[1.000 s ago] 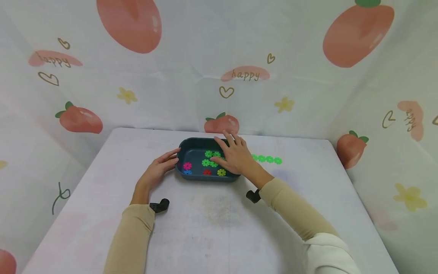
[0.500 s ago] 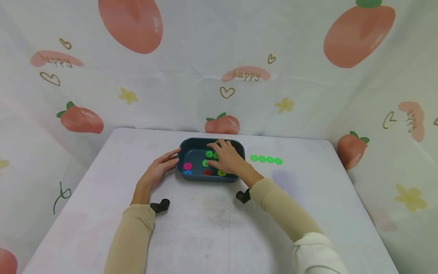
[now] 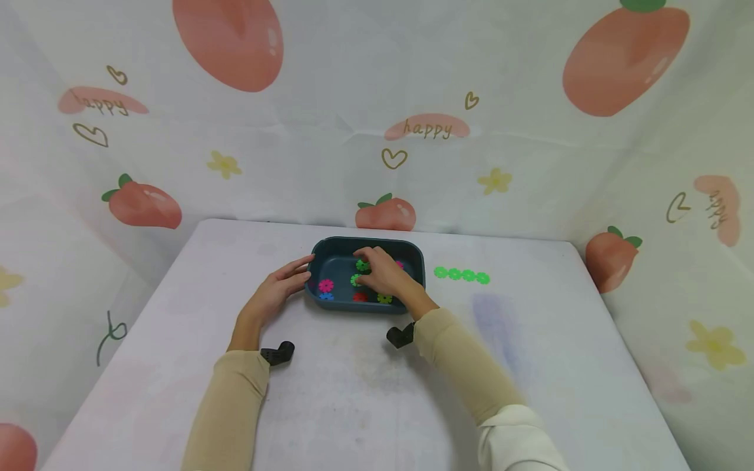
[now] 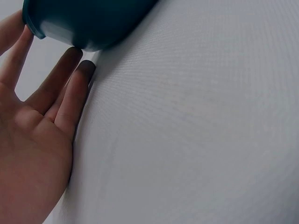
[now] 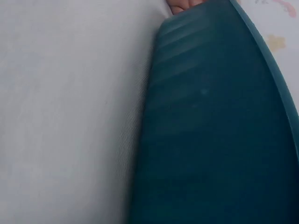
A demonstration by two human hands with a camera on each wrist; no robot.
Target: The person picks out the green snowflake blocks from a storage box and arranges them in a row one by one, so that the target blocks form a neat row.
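A dark teal oblong basin sits on the table and holds several flower-shaped plastic discs. My left hand touches its left end with extended fingers; in the left wrist view the fingertips meet the basin's wall. My right hand reaches into the basin, thumb and fingers apart around green discs, and its palm side is hidden. Nearby inside lie a pink disc, a blue disc, a red disc and a yellow-green disc. The right wrist view shows mostly the basin's outer side.
A straight row of several bright green discs lies on the white table right of the basin. A patterned cloth hangs behind the table. A dark wrist camera sticks out at the left wrist.
My right hand has moved left and down into the basin, its fingers drawing in toward the green discs. My left hand has stayed at the basin's left end.
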